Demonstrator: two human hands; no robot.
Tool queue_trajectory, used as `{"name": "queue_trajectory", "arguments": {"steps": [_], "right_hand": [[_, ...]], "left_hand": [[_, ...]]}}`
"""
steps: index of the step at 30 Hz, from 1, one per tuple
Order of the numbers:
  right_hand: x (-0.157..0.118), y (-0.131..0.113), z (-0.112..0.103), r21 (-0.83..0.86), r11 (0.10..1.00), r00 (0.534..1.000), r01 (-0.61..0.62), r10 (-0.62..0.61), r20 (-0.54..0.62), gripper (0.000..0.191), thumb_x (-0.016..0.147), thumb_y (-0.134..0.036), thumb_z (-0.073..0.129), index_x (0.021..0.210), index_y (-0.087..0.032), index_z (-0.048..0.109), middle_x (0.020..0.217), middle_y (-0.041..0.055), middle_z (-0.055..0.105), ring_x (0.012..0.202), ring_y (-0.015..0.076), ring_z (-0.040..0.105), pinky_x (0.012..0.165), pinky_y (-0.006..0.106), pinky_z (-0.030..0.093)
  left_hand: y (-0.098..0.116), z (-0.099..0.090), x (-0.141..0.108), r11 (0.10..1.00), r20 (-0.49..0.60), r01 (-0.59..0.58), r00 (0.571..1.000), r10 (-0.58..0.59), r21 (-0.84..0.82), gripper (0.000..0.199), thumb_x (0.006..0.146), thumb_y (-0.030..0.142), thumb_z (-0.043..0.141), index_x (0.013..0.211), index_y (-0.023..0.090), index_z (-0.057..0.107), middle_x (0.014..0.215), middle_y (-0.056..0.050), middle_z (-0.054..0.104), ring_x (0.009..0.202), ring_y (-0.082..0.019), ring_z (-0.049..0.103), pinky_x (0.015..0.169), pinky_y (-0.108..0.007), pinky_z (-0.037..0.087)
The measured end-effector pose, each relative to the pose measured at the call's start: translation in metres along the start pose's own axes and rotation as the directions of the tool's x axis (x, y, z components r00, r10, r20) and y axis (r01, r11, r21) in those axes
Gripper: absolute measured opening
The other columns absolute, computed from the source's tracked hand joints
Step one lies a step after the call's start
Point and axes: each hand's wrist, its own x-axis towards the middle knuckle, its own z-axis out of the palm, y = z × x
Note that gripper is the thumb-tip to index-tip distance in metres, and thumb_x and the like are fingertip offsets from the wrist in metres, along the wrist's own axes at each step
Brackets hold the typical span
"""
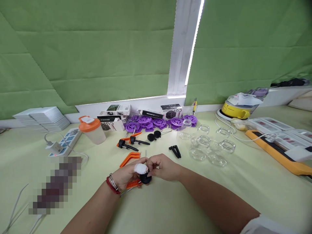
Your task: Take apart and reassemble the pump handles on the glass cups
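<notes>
Near the front middle of the table, my left hand (128,174) is closed around a black round part (145,177) with an orange handle (133,184) beneath it. White wrapping covers my left thumb. My right hand (162,166) is pinched at the upper edge of the black part; what lies between its fingertips is too small to make out. Just beyond my left hand lies an orange bent piece (129,158). Farther back are black-and-orange assemblies (126,144) and two black discs (154,135). Two black sticks (175,151) lie to the right.
Several clear glass pieces (203,141) stand right of centre. Purple wheel-like parts (159,123) and boxes (172,112) line the back. An orange-lidded cup (90,125) and a power strip (69,139) are on the left; a yellow pot (235,111) is back right.
</notes>
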Motion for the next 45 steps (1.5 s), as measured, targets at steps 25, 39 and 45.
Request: {"name": "queue_trajectory", "arguments": {"steps": [25, 39, 45], "right_hand": [[0.0020, 0.0072, 0.0010, 0.219, 0.975, 0.998, -0.029, 0.016, 0.061, 0.025, 0.066, -0.027, 0.075, 0.073, -0.015, 0.055, 0.083, 0.0017, 0.061, 0.074, 0.0120, 0.057, 0.069, 0.027, 0.045], [0.0022, 0.0083, 0.0009, 0.228, 0.974, 0.998, -0.017, 0.002, 0.066, 0.026, 0.066, -0.027, 0.075, 0.071, -0.015, 0.052, 0.079, 0.0007, 0.058, 0.070, 0.0107, 0.055, 0.067, 0.026, 0.045], [0.0022, 0.0103, 0.0008, 0.200, 0.980, 0.998, -0.014, 0.001, 0.063, 0.028, 0.067, -0.030, 0.074, 0.071, -0.015, 0.051, 0.080, 0.0014, 0.059, 0.072, 0.0120, 0.056, 0.067, 0.027, 0.046]], "left_hand": [[-0.0015, -0.0023, 0.0006, 1.000, 0.020, -0.017, 1.000, 0.017, -0.002, 0.042, 0.069, 0.035, 0.062, 0.108, 0.020, 0.053, 0.078, -0.005, 0.060, 0.068, -0.021, 0.062, 0.047, -0.025, 0.040], [-0.0030, -0.0031, 0.0019, 0.999, -0.005, -0.002, 1.000, 0.002, -0.033, 0.045, 0.066, 0.039, 0.066, 0.104, 0.018, 0.053, 0.072, -0.004, 0.059, 0.064, -0.021, 0.062, 0.045, -0.024, 0.040], [-0.0024, -0.0025, 0.0015, 1.000, 0.020, -0.003, 1.000, 0.004, -0.029, 0.046, 0.067, 0.039, 0.065, 0.107, 0.019, 0.053, 0.074, -0.004, 0.061, 0.065, -0.020, 0.062, 0.046, -0.024, 0.041]]}}
